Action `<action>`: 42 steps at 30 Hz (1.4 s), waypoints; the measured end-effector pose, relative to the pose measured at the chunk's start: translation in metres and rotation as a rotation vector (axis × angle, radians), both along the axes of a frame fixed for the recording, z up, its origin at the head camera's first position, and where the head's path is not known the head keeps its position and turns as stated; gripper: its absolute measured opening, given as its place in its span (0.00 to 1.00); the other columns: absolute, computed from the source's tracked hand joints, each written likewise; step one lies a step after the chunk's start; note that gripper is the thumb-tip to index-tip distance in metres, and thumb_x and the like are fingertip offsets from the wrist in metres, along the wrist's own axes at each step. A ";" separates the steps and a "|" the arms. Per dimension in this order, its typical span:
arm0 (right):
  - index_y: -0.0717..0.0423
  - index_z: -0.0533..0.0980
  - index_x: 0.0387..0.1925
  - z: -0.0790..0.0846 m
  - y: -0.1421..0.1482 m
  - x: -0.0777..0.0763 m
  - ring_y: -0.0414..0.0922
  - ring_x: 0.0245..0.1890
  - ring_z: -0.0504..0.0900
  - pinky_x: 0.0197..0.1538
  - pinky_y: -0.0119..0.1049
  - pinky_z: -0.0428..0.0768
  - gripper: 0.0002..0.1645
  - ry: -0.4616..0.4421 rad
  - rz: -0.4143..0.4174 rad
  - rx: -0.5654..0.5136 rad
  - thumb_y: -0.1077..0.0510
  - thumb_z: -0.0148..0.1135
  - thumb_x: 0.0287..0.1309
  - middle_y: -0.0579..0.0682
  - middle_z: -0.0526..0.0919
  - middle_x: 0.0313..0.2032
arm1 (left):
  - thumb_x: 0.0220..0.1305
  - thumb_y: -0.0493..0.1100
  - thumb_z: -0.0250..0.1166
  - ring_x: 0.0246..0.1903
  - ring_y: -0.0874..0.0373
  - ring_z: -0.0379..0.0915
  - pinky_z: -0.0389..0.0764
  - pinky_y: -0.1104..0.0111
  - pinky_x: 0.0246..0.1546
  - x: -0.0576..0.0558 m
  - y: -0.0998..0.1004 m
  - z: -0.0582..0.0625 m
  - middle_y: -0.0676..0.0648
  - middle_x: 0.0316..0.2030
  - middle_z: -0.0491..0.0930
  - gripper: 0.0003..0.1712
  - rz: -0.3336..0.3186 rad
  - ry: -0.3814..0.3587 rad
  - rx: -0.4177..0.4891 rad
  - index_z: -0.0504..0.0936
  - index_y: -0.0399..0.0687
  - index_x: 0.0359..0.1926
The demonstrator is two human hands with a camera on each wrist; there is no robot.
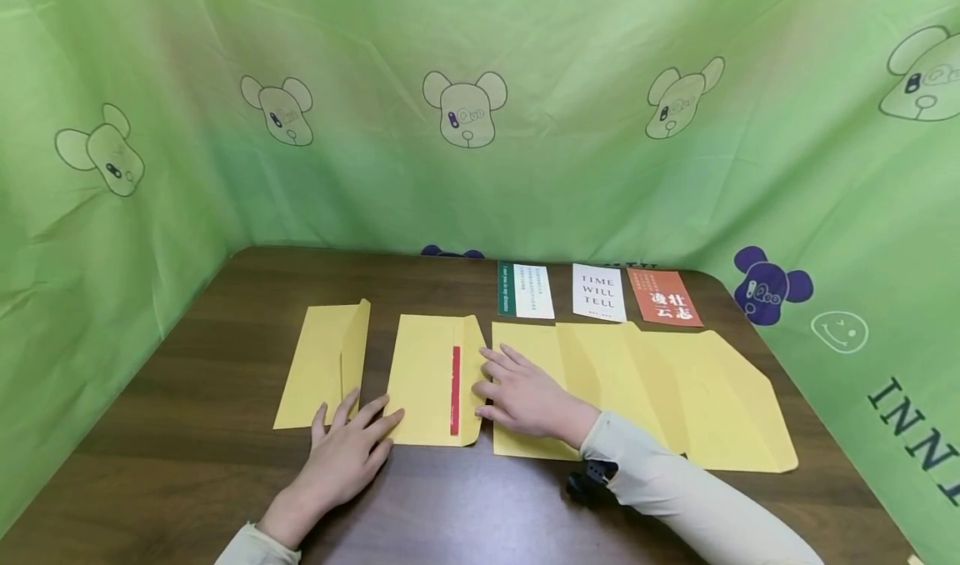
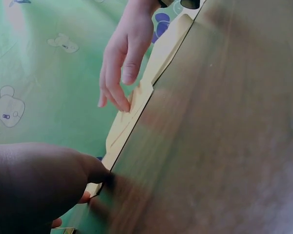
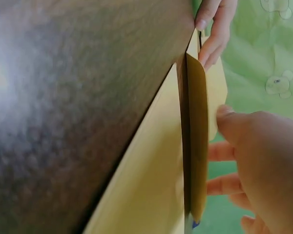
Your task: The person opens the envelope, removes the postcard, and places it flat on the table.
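A yellow paper envelope (image 1: 423, 377) with a red strip (image 1: 455, 390) along its flap side lies on the table in front of me. My left hand (image 1: 348, 452) rests with fingers spread at its lower left corner. Fingertips of my right hand (image 1: 525, 394) touch its flap (image 1: 472, 373) on the right. From the right wrist view, the flap (image 3: 198, 131) stands partly raised, with the fingers against its outer side and the thumb near its edge. Left of it lies another envelope (image 1: 311, 373), its flap partly lifted, under some left fingertips.
Several overlapping yellow envelopes (image 1: 720, 407) lie on the right, partly under my right forearm. Behind them are a green-and-white card (image 1: 532, 290), a white card (image 1: 598, 292) and a red card (image 1: 665, 297). Green printed cloth (image 1: 360, 190) surrounds the brown table (image 1: 187, 448).
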State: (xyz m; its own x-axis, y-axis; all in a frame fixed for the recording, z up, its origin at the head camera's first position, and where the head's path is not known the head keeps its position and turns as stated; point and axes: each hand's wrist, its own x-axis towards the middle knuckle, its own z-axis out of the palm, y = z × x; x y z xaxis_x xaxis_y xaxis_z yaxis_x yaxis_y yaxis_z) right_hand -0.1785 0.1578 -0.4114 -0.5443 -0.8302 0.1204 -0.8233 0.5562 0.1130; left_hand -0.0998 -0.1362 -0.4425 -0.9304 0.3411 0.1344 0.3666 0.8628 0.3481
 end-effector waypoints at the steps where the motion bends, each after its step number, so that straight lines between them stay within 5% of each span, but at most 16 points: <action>1: 0.50 0.81 0.45 0.000 0.000 0.000 0.58 0.68 0.67 0.71 0.55 0.58 0.17 -0.014 -0.001 0.008 0.43 0.56 0.69 0.52 0.79 0.46 | 0.70 0.46 0.60 0.70 0.35 0.53 0.47 0.28 0.60 0.000 0.000 0.000 0.47 0.66 0.72 0.21 -0.001 0.001 0.003 0.80 0.57 0.63; 5: 0.50 0.81 0.47 0.000 0.000 -0.003 0.56 0.63 0.73 0.69 0.55 0.63 0.17 -0.064 0.001 0.033 0.44 0.57 0.69 0.51 0.80 0.45 | 0.70 0.46 0.60 0.70 0.35 0.54 0.47 0.29 0.60 0.000 0.000 0.000 0.47 0.66 0.72 0.21 0.001 0.001 0.006 0.80 0.56 0.63; 8: 0.50 0.80 0.45 -0.001 -0.002 -0.007 0.49 0.50 0.79 0.62 0.52 0.71 0.15 -0.093 0.011 0.031 0.44 0.58 0.69 0.49 0.78 0.40 | 0.70 0.46 0.60 0.70 0.34 0.53 0.46 0.29 0.61 -0.001 0.000 -0.001 0.46 0.66 0.72 0.21 0.003 0.000 0.008 0.80 0.56 0.62; 12: 0.49 0.78 0.38 -0.003 -0.004 -0.013 0.41 0.32 0.74 0.47 0.43 0.76 0.14 -0.085 0.020 0.018 0.43 0.62 0.66 0.43 0.72 0.31 | 0.70 0.46 0.60 0.70 0.34 0.53 0.46 0.29 0.61 -0.002 0.000 -0.001 0.46 0.66 0.72 0.21 0.002 0.008 0.011 0.81 0.56 0.62; 18: 0.48 0.73 0.29 -0.004 -0.009 -0.018 0.40 0.22 0.70 0.34 0.38 0.72 0.19 -0.009 0.022 -0.009 0.40 0.67 0.58 0.42 0.66 0.26 | 0.70 0.46 0.60 0.70 0.34 0.53 0.45 0.29 0.60 -0.003 0.001 -0.002 0.46 0.66 0.72 0.21 -0.003 0.006 0.007 0.80 0.56 0.62; 22: 0.50 0.76 0.33 -0.005 -0.011 -0.021 0.41 0.24 0.74 0.32 0.37 0.73 0.20 -0.048 -0.008 -0.035 0.39 0.68 0.56 0.44 0.71 0.31 | 0.70 0.46 0.60 0.70 0.34 0.53 0.45 0.29 0.60 -0.003 0.001 -0.002 0.46 0.66 0.72 0.21 -0.006 -0.004 0.006 0.80 0.56 0.63; 26: 0.51 0.79 0.55 -0.005 -0.012 -0.024 0.45 0.39 0.81 0.39 0.43 0.79 0.31 -0.174 -0.080 -0.049 0.37 0.67 0.56 0.52 0.77 0.50 | 0.70 0.46 0.61 0.70 0.34 0.53 0.46 0.29 0.60 -0.003 0.000 -0.002 0.46 0.66 0.72 0.21 -0.005 0.000 0.017 0.80 0.55 0.62; 32: 0.42 0.71 0.69 -0.004 -0.013 -0.029 0.53 0.63 0.72 0.51 0.53 0.77 0.39 -0.282 -0.107 0.031 0.34 0.62 0.59 0.52 0.63 0.73 | 0.70 0.46 0.61 0.70 0.34 0.53 0.46 0.29 0.60 -0.002 -0.001 -0.003 0.45 0.66 0.72 0.21 -0.003 0.003 0.021 0.81 0.55 0.62; 42: 0.44 0.71 0.69 -0.005 -0.012 -0.030 0.42 0.41 0.67 0.45 0.45 0.73 0.39 -0.307 -0.107 0.065 0.33 0.60 0.60 0.46 0.66 0.72 | 0.69 0.46 0.61 0.70 0.34 0.53 0.46 0.29 0.60 0.000 -0.001 -0.003 0.46 0.66 0.72 0.21 -0.002 -0.004 0.019 0.81 0.56 0.62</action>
